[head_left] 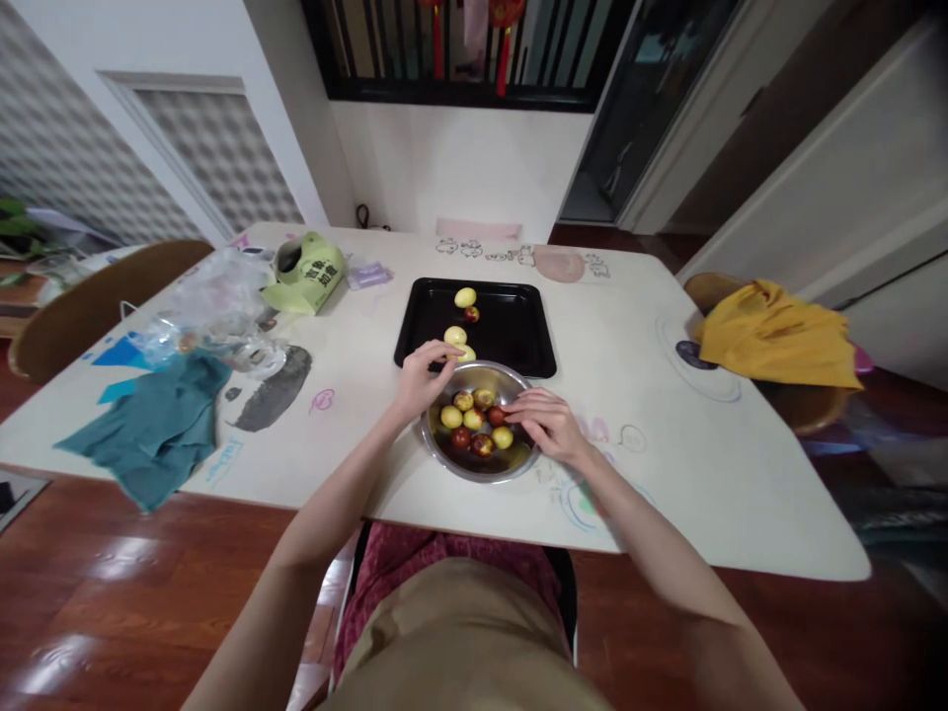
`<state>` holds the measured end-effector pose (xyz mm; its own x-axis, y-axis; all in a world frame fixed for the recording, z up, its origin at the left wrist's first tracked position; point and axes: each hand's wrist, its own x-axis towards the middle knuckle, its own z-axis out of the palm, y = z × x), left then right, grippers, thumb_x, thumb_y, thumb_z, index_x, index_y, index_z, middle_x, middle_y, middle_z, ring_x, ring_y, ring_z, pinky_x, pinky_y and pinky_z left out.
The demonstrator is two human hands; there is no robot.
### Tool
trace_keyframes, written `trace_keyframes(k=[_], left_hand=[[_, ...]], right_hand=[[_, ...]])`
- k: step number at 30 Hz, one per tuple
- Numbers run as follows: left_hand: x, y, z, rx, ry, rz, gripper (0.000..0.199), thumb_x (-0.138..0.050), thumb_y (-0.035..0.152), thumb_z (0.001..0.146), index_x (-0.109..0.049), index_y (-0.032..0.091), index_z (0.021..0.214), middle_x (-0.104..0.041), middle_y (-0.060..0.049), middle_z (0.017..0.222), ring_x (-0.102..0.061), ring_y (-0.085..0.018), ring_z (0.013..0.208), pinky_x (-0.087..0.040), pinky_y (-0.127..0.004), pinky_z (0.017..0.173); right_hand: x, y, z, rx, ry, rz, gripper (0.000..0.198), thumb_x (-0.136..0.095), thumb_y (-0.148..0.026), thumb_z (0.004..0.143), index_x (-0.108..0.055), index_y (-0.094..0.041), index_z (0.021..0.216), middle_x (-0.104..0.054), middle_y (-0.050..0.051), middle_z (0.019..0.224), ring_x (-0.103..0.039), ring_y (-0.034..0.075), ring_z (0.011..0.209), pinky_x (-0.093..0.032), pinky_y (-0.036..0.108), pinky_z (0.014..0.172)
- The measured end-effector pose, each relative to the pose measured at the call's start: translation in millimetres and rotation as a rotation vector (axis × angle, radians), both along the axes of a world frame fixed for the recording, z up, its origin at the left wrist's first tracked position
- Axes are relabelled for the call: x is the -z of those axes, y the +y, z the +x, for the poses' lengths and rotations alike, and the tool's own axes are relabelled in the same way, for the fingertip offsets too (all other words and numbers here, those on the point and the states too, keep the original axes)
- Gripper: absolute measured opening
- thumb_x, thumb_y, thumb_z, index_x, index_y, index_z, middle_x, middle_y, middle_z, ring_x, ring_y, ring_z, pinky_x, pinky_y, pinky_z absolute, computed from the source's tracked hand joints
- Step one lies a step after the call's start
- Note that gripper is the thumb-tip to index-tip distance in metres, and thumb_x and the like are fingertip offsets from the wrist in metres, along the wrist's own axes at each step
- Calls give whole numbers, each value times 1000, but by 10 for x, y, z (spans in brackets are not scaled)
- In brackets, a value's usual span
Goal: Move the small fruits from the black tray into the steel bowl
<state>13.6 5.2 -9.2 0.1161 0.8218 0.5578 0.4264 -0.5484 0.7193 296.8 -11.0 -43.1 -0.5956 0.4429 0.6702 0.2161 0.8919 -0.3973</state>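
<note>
A steel bowl (480,477) near the table's front edge holds several jujubes, some yellow-green, some mottled, some red-brown. My right hand (552,423) reaches over its right rim, fingertips closed on a red-brown jujube (497,416) inside. Behind the bowl lies a black baking tray (511,326). Over the tray's near edge, my left hand (428,375) has its fingers bent at a yellow-green jujube (466,353), which they partly cover. Farther up the tray are another yellow-green jujube (455,336), a brown one (472,314) and a pale one (465,297).
On the left of the table are a teal cloth (159,425), crumpled clear plastic (214,306) and a green printed bag (311,276). A yellow cloth (774,336) hangs over a chair on the right. Drawings mark the white tabletop (629,336).
</note>
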Motion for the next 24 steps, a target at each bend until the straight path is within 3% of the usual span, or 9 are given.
trace_keyframes(k=[7,15,19,24], left_hand=[[-23,-47,88,27,48,-35,19,-60,15,98,-78,18,100,-79,-8,105,-73,-20,103,-59,-36,98],[29,-23,75,7,-29,-26,19,-60,14,97,-79,17,98,-78,-8,106,-73,-18,99,-61,-29,88],[64,0,62,-31,-51,30,19,-61,11,95,-79,19,96,-78,-6,101,-73,-17,95,-60,-28,84],[80,-2,76,-53,-65,57,22,-59,8,95,-78,20,96,-78,-4,98,-73,-17,93,-59,-28,82]], right_hand=[[6,-33,3,-36,-26,-27,32,-52,-33,107,-81,-22,102,-84,11,110,-81,26,97,-63,50,97],[-47,-10,18,-19,2,-29,37,-47,-33,109,-82,-22,103,-84,10,104,-81,25,95,-62,48,95],[-215,226,21,162,42,-54,45,-41,-33,111,-82,-23,96,-84,7,95,-79,23,88,-61,45,91],[-436,796,-219,320,-35,-45,29,-51,-31,108,-79,-21,107,-82,9,106,-75,25,100,-61,43,94]])
